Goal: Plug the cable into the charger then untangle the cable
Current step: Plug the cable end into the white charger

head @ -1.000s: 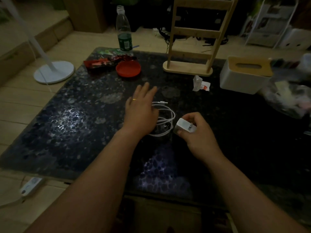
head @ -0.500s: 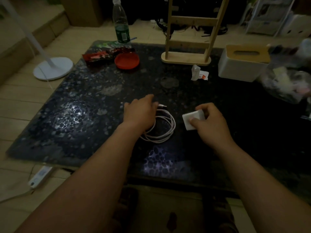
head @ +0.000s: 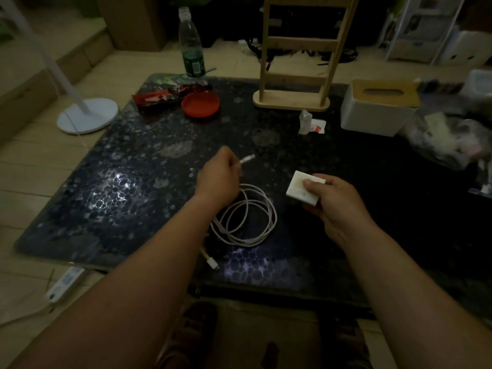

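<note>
Dark speckled table (head: 111,182); left fingers (head: 229,162) pinch cable (head: 247,214), right fingers (head: 310,185) grip charger (head: 299,190)

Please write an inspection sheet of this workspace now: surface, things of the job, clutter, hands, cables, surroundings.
Surface: dark speckled table, glare patches.
Job's things: white charger held above the table; white cable coiled, not plugged in.
Clutter: red lid, snack packet, bottle, wooden rack, tissue box, small sachet, plastic bag.
Hands: left hand pinches one cable plug; right hand grips the charger.
Cables: second plug lies near the table's front edge; power strip on the floor.
Surroundings: lamp base, wood floor, white shelves.
</note>
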